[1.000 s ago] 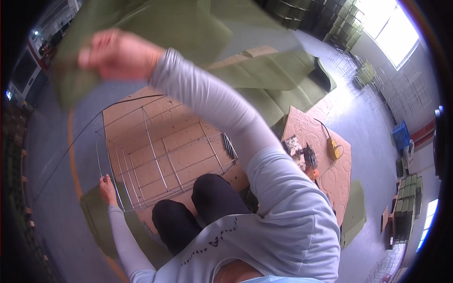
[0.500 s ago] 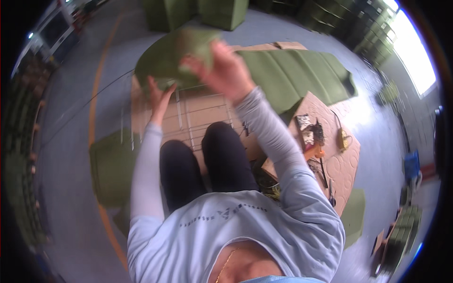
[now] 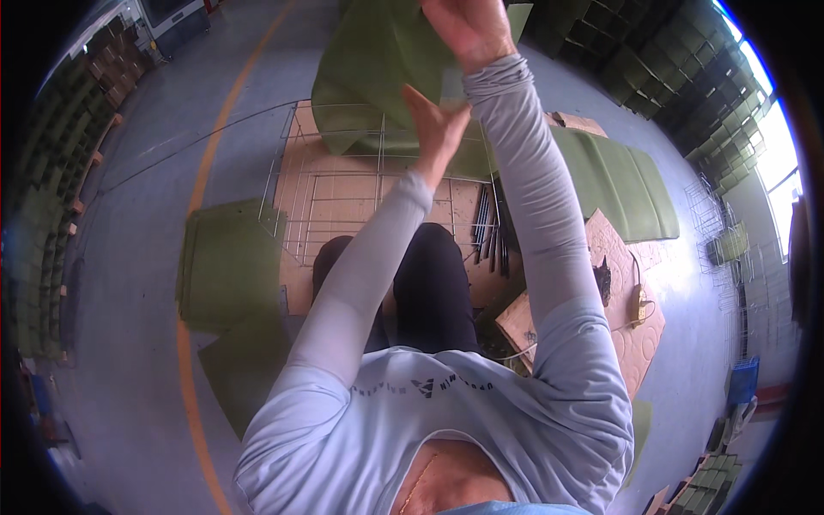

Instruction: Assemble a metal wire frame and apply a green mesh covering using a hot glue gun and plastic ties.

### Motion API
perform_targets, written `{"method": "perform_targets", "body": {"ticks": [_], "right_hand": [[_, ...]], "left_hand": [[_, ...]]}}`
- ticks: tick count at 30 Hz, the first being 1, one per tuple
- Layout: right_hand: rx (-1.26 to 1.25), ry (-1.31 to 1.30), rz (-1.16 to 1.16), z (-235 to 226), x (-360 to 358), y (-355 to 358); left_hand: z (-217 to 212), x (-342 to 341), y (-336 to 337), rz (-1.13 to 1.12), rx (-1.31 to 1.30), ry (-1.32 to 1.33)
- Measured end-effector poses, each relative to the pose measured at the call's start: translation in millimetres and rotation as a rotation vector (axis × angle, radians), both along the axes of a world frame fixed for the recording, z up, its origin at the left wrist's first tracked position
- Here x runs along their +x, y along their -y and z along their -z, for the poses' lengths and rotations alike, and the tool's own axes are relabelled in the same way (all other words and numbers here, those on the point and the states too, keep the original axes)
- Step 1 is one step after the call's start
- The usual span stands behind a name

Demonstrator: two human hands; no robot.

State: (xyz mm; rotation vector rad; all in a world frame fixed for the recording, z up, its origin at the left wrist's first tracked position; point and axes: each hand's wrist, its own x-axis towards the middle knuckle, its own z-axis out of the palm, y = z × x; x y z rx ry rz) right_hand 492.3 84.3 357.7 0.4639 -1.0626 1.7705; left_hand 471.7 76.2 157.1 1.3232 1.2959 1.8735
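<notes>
A large green sheet of fabric-like material (image 3: 365, 73) rises over the far side of a metal wire frame (image 3: 309, 197). My left hand (image 3: 438, 133) is in front of the sheet, its fingers spread apart; whether it touches the sheet I cannot tell. Up at the top edge is my right hand (image 3: 470, 33), close to the sheet's right part. Its fingers run out of the picture, so their grip is hidden. The wire frame stands over brown cardboard (image 3: 296, 159), just beyond my knees.
Folded green sheets (image 3: 232, 266) lie on the floor at left, and a long green piece (image 3: 614, 180) at right. Several thin black rods (image 3: 487, 232) lie near my right knee. A cardboard piece (image 3: 639, 343) bears a yellow power strip (image 3: 638, 305). Green stacks (image 3: 627, 51) line the back right.
Both hands have moved away from me and to the right, the right one up to the top edge. The green sheet now stands higher, and more of the wire frame shows.
</notes>
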Motion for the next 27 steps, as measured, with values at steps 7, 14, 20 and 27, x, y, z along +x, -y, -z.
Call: {"method": "perform_targets", "body": {"ticks": [7,14,20,27], "right_hand": [[0.257,0.054,0.069,-31.1,123.2,-14.7],[-0.168,0.126,0.230,15.1,212.6,-20.8],[0.025,0.330,0.658,76.9,368.8,25.0],[-0.028,0.786,0.421,218.5,177.3,-237.8]], "left_hand": [[-8.3,-150.6,-80.8,-0.450,0.071,-0.371],[-135.5,-283.3,-73.5,-0.674,0.168,-0.750],[-171.0,-252.4,95.0,-0.566,0.791,-1.013],[-27.3,-306.7,-101.5,-0.220,-0.157,-1.187]]}}
